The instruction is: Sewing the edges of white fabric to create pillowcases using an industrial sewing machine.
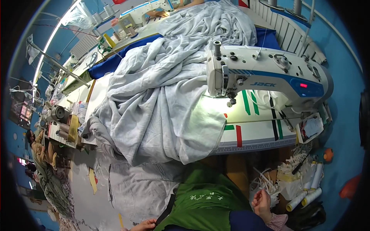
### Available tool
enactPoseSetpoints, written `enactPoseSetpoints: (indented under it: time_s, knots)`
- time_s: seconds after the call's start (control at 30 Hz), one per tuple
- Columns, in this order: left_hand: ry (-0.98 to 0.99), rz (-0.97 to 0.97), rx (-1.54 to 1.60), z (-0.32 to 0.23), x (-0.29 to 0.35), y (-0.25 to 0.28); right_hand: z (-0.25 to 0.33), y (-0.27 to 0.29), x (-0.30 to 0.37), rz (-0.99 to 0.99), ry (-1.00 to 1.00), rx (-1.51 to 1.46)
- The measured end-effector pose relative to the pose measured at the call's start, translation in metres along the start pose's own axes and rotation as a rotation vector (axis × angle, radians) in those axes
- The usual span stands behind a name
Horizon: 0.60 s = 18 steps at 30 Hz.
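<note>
Your hands are off the work — the left hand (144,225) rests low by your green apron (200,200), fingers loose and empty; the right hand (262,204) curls loosely at your lap, and whether it pinches anything I cannot tell. The grey fabric (162,100) lies heaped across the bench (254,133), one edge under the sewing machine (266,75) — stitching looks paused, most still unfed. Thread cones (308,194) and scraps litter the floor of a blue-walled workshop.

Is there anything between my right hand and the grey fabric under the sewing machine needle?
Yes. The right hand sits low beside the green apron, below the table edge. That front edge stands between it and the grey fabric under the sewing machine needle.
</note>
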State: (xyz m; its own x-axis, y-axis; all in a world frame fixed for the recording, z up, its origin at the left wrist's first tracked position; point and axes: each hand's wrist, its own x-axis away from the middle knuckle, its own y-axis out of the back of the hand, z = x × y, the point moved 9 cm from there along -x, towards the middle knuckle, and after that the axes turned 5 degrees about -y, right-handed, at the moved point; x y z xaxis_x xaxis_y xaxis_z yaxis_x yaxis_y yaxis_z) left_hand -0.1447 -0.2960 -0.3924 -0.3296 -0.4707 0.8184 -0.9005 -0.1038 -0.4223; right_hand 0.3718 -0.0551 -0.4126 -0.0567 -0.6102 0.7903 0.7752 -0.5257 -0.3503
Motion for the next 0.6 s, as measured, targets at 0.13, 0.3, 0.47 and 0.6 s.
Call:
enactPoseSetpoints:
  time_s: [0.13,0.3,0.47,0.6]
  knots:
    - [-0.007,-0.049,0.263,0.013,-0.007,0.014,0.003,-0.010,-0.008,-0.011,-0.050,-0.007]
    - [-0.052,0.012,0.387,0.001,-0.003,-0.015,0.002,-0.015,-0.014,0.033,-0.037,0.016]
    - [0.018,0.005,0.329,-0.018,-0.008,-0.033,0.000,-0.017,-0.022,0.026,-0.071,0.027]
    - [-0.020,0.021,0.013,-0.014,-0.019,-0.024,-0.001,-0.012,-0.043,0.034,-0.046,0.054]
